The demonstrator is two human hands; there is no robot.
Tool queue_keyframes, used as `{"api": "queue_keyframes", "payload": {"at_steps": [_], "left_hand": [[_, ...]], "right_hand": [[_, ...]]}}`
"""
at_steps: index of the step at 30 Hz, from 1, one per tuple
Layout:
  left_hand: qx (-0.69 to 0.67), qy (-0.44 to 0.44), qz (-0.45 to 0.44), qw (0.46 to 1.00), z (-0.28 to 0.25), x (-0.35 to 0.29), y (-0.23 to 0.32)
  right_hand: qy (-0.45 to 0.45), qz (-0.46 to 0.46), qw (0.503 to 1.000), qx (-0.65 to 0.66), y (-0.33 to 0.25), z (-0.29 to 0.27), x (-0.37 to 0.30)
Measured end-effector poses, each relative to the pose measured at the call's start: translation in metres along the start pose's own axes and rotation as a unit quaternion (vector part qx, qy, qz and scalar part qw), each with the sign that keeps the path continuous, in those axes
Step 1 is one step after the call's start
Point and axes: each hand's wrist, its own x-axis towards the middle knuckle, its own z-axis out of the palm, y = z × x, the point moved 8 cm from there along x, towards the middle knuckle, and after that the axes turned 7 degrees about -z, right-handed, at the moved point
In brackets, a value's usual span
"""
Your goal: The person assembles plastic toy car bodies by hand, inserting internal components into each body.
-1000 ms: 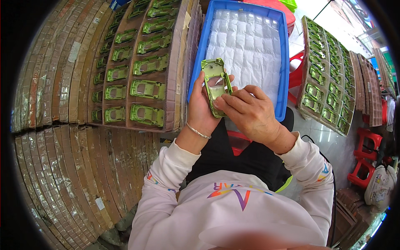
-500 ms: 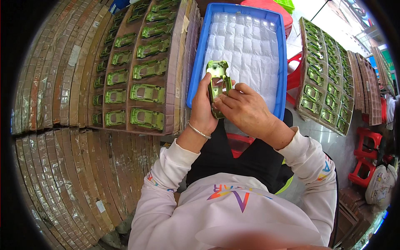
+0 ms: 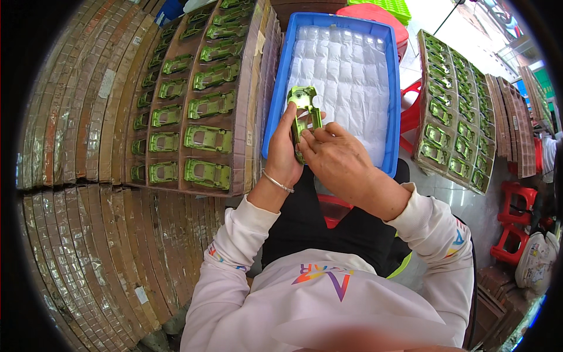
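My left hand [image 3: 284, 154] grips a shiny green toy car body [image 3: 304, 95], a hollow shell with window openings, thumb along its left side. It is held tilted over the near left part of a blue tray [image 3: 396, 88]. The bent fingers of my right hand [image 3: 340, 154] close on the shell's lower right edge. Whether anything small sits between those fingertips is hidden. White padded pouches [image 3: 346, 70] in rows fill the tray. Left of it, a brown compartment tray [image 3: 237, 146] holds more green car bodies [image 3: 208, 139] in columns.
Stacked brown trays [image 3: 88, 252] crowd the left side. On the right stands another tray of green car bodies [image 3: 435, 144], with more brown trays [image 3: 516, 126] beyond. Red stools [image 3: 509, 243] are at the far right, near a white bag [image 3: 536, 264]. A green basket [image 3: 384, 10] is behind the blue tray.
Both hands and the car body have shifted slightly left. My right hand's fingers have moved a little along the shell's right edge. The whole view has moved slightly.
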Motion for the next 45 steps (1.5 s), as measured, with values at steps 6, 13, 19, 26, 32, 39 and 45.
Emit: {"api": "queue_keyframes", "payload": {"at_steps": [6,13,19,26,32,39,45], "left_hand": [[0.129,-0.008,0.015,0.992,-0.019,0.001,0.015],[0.268,0.049,0.183,0.945,-0.026,-0.004,0.042],[0.488,0.104,0.316,0.807,0.004,-0.028,0.046],[0.521,0.14,0.367,0.758,0.004,-0.031,0.055],[0.516,0.16,0.284,0.792,-0.01,-0.021,0.06],[0.578,0.135,0.228,0.772,-0.02,-0.009,0.067],[0.678,0.146,0.258,0.672,-0.009,-0.021,0.079]], "right_hand": [[0.143,-0.005,0.987,0.077,0.015,-0.026,-0.005],[0.287,0.185,0.861,0.376,0.056,-0.017,-0.022],[0.238,0.299,0.732,0.564,0.059,0.044,-0.004],[0.287,0.317,0.723,0.543,0.063,0.055,0.007],[0.249,0.34,0.725,0.545,0.059,0.055,0.015],[0.273,0.338,0.72,0.541,0.081,0.057,0.016],[0.298,0.325,0.699,0.562,0.079,0.062,0.031]]}}
